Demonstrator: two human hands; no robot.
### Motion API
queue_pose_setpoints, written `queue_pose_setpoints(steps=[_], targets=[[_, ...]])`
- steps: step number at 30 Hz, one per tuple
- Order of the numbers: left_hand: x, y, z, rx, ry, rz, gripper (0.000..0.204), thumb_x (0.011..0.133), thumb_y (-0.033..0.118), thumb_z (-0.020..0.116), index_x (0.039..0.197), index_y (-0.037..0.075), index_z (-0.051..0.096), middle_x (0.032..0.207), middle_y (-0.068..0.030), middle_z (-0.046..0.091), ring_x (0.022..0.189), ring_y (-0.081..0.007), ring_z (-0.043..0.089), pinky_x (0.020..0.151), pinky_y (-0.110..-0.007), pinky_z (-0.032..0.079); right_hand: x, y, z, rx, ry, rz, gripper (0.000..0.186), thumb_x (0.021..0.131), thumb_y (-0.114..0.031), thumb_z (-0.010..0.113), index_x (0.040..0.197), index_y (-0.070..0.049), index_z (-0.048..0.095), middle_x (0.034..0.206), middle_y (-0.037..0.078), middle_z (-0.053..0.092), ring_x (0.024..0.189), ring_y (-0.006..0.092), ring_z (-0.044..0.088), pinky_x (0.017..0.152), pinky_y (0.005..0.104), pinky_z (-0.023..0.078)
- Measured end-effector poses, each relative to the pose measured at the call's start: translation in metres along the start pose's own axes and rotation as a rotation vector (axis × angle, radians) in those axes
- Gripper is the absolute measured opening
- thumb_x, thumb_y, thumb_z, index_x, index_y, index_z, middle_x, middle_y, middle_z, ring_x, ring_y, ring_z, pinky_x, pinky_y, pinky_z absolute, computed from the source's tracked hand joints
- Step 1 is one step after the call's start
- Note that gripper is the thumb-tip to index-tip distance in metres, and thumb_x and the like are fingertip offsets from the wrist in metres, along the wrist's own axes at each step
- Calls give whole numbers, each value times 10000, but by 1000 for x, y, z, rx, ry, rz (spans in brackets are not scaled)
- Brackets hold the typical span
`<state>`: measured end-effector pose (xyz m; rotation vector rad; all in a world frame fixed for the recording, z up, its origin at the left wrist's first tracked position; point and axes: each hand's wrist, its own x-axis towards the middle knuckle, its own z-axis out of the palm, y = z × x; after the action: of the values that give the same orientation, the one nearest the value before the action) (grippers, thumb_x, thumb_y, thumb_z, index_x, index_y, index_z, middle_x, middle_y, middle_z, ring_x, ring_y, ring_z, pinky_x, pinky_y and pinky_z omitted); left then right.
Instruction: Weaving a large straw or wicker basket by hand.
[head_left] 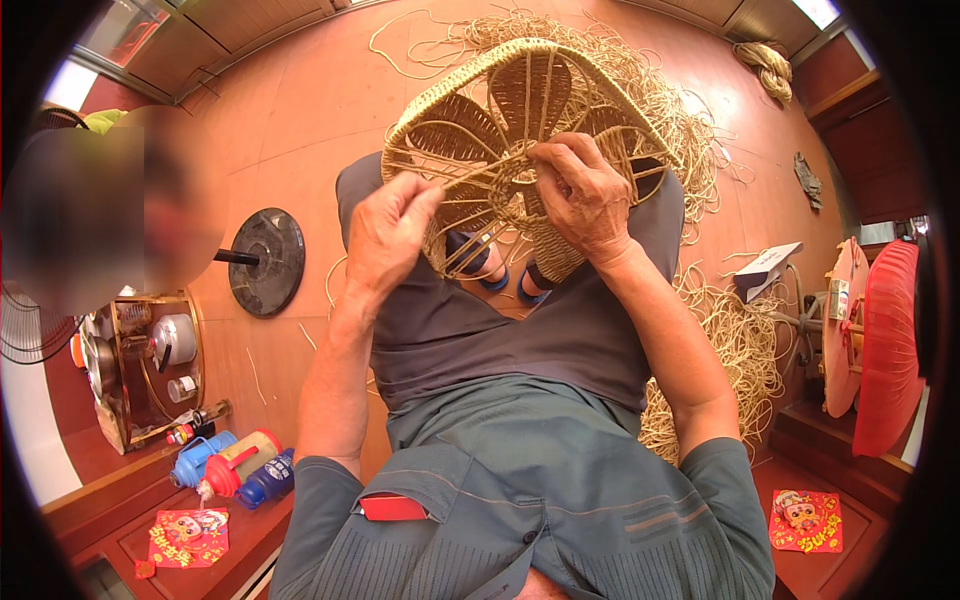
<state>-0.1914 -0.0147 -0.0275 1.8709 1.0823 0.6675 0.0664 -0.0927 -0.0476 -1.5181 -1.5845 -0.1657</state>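
A round basket-like piece woven from straw cord [535, 90], with petal-shaped openwork panels, rests tilted between my knees. Its thick braided rim faces away from me. My left hand [390, 235] is closed in a pinch at the left of the weave, on a strand of straw cord [470, 178] drawn across the openwork. My right hand [590, 195] is bent over the right part of the weave, near its knotted middle, with thumb and fingers pinched on the cord. The exact grip of the right fingertips is partly hidden by the hand itself.
Loose straw cord [725, 350] lies heaped on the floor at right and beyond the piece. A black round stand base [268, 262] is at left. Several bottles [240, 465] lie lower left, by a rack [150, 365]. A red-covered round fan [885, 345] stands at right.
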Motion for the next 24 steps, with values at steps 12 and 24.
queue_pose_setpoints(steps=[12,24], targets=[[16,11,-6,114,131,73,215,1064,193,737,1014,-15,755,830,-31,739,811,-68,649,744,-293,537,16,-13,9,-58,-27,-4,153,934,-280,865,985,-148,808,939,26,667,771,239,727,651,388,573],[62,47,23,410,358,393,190,1050,249,718,1051,87,818,914,-167,801,802,-330,791,727,-421,598,27,-15,18,-185,-120,55,268,957,-209,770,1219,-158,733,1038,60,683,823,308,759,698,449,608]])
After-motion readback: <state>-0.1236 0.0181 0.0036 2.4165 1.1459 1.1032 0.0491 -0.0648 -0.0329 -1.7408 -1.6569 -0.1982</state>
